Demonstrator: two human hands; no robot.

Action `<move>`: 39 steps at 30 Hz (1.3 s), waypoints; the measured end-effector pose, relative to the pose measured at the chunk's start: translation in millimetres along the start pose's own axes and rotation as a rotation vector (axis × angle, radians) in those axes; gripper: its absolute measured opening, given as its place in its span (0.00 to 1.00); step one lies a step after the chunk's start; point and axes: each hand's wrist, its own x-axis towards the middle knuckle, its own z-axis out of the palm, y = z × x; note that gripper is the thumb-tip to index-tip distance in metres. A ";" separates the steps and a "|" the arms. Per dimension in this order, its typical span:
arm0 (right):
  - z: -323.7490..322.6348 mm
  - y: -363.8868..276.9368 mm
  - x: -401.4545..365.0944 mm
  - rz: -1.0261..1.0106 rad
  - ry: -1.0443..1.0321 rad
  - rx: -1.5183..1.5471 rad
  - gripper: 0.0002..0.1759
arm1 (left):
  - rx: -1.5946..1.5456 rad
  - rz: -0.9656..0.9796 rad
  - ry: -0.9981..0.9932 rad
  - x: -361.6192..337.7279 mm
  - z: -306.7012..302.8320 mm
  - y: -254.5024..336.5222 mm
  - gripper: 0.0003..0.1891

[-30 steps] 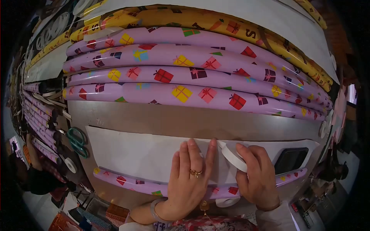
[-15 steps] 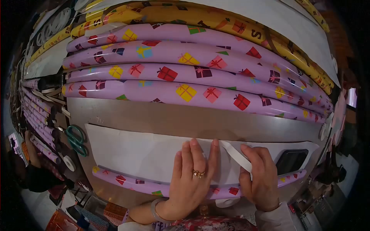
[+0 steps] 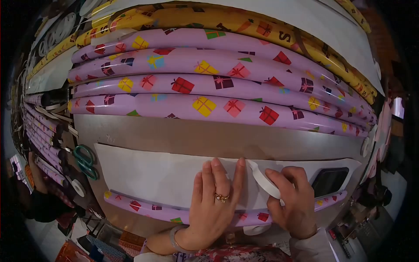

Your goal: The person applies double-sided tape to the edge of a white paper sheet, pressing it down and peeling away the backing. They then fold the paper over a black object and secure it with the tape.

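Note:
My left hand (image 3: 214,198), with a ring on one finger, lies flat with fingers spread on a long white sheet (image 3: 144,168). My right hand (image 3: 290,198) grips a strip of white tape (image 3: 265,182) between thumb and fingers; the strip's far end touches the sheet close to my left index fingertip. Along the sheet's near edge runs a rolled pink tube with gift prints (image 3: 144,206), partly covered by both hands. A dark phone (image 3: 330,182) rests on the sheet's right end.
Several pink gift-print rolls (image 3: 174,105) lie across the table (image 3: 196,134), with yellow rolls (image 3: 244,24) behind. Green-handled scissors (image 3: 85,161) are at the left edge. A person's arm (image 3: 38,174) shows at far left. A tape roll (image 3: 256,229) sits at the near edge.
The view has shifted slightly. My right hand and the tape strip have moved slightly left, and the strip looks more curved. My left hand stays flat on the sheet.

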 end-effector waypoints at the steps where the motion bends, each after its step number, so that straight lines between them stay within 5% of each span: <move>1: 1.0 1.1 -0.2 -0.019 0.016 0.014 0.36 | 0.010 0.002 0.014 -0.4 1.1 -0.1 0.27; 16: 12.1 1.5 12.9 -0.059 0.065 -0.005 0.39 | -0.079 -0.040 -0.107 -0.5 -10.2 2.6 0.26; 25: 9.2 -2.0 16.9 0.028 0.058 0.200 0.25 | -0.095 -0.033 -0.098 -8.0 -8.8 5.9 0.27; 39: 4.6 0.0 13.6 0.038 0.041 0.188 0.25 | -0.096 -0.042 0.036 -4.4 5.8 4.2 0.32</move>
